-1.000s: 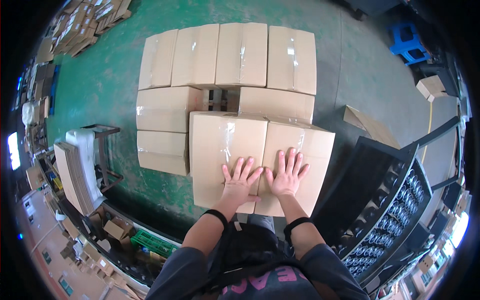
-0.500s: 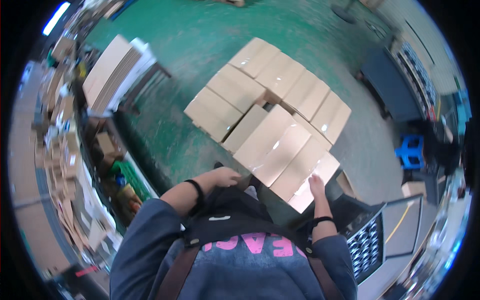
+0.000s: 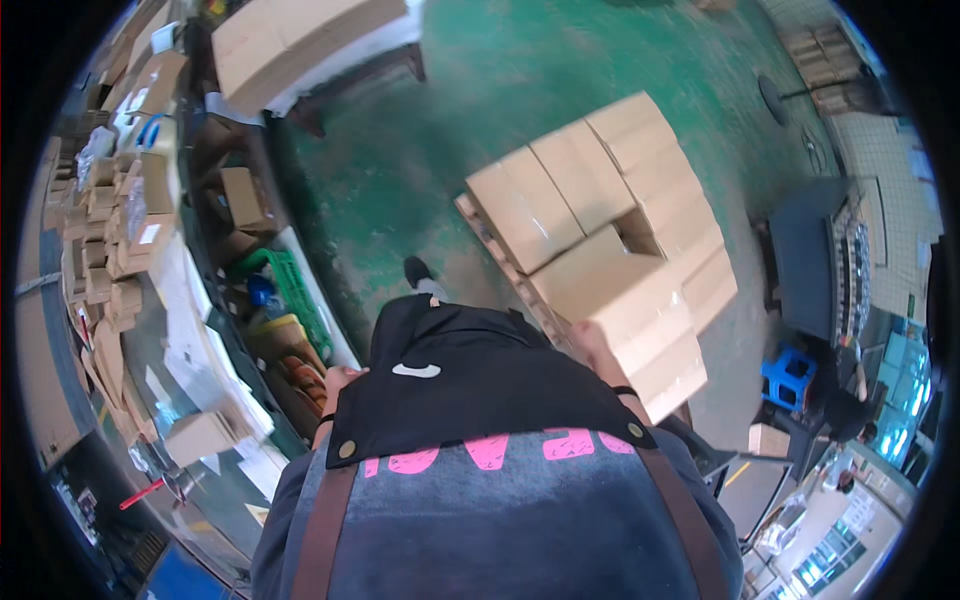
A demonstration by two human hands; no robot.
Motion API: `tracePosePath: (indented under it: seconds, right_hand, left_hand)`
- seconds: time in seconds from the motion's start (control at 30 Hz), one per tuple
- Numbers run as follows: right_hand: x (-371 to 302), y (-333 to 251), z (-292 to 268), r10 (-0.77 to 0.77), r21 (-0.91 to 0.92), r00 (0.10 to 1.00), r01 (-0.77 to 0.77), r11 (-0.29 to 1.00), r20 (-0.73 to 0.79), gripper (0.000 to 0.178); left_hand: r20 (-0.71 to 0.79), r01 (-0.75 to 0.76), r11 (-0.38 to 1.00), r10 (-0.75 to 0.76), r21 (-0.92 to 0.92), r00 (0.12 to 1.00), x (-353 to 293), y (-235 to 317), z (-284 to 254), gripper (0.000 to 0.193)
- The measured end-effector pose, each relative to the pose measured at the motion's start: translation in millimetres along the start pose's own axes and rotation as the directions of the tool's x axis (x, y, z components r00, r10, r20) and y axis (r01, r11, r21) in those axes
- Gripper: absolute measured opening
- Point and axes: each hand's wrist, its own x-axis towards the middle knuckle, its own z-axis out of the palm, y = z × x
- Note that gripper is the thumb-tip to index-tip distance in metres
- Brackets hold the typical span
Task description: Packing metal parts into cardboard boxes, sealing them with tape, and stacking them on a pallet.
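Low by my left side, my left hand [image 3: 343, 384] hangs beside the shelf edge under the workbench, partly covered by my black apron [image 3: 470, 390]. Its fingers show only in part, and I cannot make out their shape. My right hand [image 3: 597, 350] is at the near side of a closed cardboard carton [image 3: 640, 320], blurred by motion; whether it touches the carton is unclear. That carton is one of several taped brown cartons [image 3: 525, 210] packed together on a wooden pallet [image 3: 500, 255]. A gap shows among them, with a lower carton [image 3: 585, 270] beside it.
At left runs a cluttered workbench [image 3: 205, 330] with cardboard pieces and papers. A green crate [image 3: 290, 295] sits on its lower shelf. Flat cardboard [image 3: 300, 45] is stacked on a stand ahead. A blue stool [image 3: 788, 378] and a dark cart [image 3: 808, 240] stand at right.
My body has turned and stepped, so the pallet appears farther right and the workbench closer. My right hand has come off the near carton's top to its side; my left hand has dropped lower.
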Motion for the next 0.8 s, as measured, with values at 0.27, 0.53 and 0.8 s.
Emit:
tracePosePath:
  seconds: [0.27, 0.53, 0.8]
  right_hand:
    - [35, -357, -57, -0.41, 0.281, 0.863, 0.488, 0.826, -0.294, 0.037]
    - [200, -556, -36, -0.467, 0.076, 0.871, 0.461, 0.884, 0.153, 0.047]
    - [399, -849, -189, -0.531, -0.251, 0.52, 0.515, 0.82, -0.67, 0.066]
  left_hand:
    - [-0.041, -0.25, 0.91, 0.251, -0.33, 0.967, 191, 128, -199, 0.018]
    - [-0.124, -0.25, 0.728, 0.223, -0.638, 0.967, 354, 239, -328, 0.027]
    - [-0.31, 0.045, 0.814, -0.271, -0.58, 0.911, 588, 266, -489, 0.07]
